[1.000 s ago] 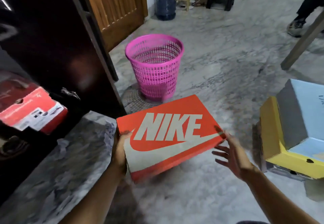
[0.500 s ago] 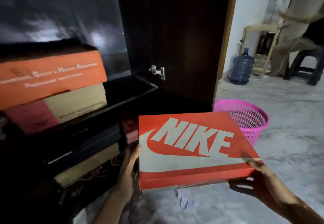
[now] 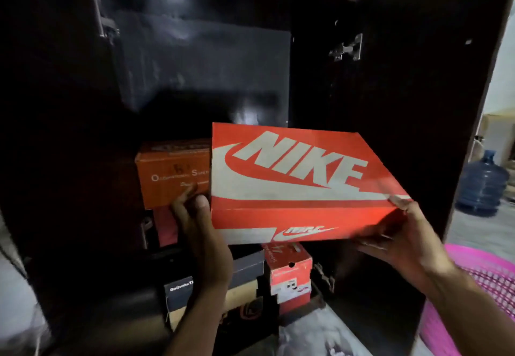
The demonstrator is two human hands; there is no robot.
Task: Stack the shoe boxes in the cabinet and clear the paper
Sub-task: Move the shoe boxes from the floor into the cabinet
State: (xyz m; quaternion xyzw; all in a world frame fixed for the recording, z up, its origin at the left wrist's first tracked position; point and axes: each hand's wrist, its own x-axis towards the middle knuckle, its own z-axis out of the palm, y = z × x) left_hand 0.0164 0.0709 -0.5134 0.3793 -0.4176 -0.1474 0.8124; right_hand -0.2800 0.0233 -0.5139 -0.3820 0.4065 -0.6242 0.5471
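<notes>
I hold an orange Nike shoe box (image 3: 292, 180) level in front of the open dark cabinet (image 3: 195, 63). My left hand (image 3: 200, 233) grips its left end and my right hand (image 3: 401, 238) its right front corner. Behind it, on the shelf, sits an orange box with pale lettering (image 3: 172, 174) over a red box (image 3: 165, 227). Lower down are a dark grey box (image 3: 181, 291), a tan box beneath it and a small red and white box (image 3: 289, 277). No paper is in view.
The cabinet's right door (image 3: 418, 104) stands open, hinges showing on both sides. A pink plastic basket (image 3: 473, 286) is on the floor at the right. A blue water jug (image 3: 485, 183) stands farther back on the marble floor.
The Nike box has risen from near floor level to the shelf height in front of the cabinet, with both hands now on it. My view has turned from the floor to the cabinet's inside.
</notes>
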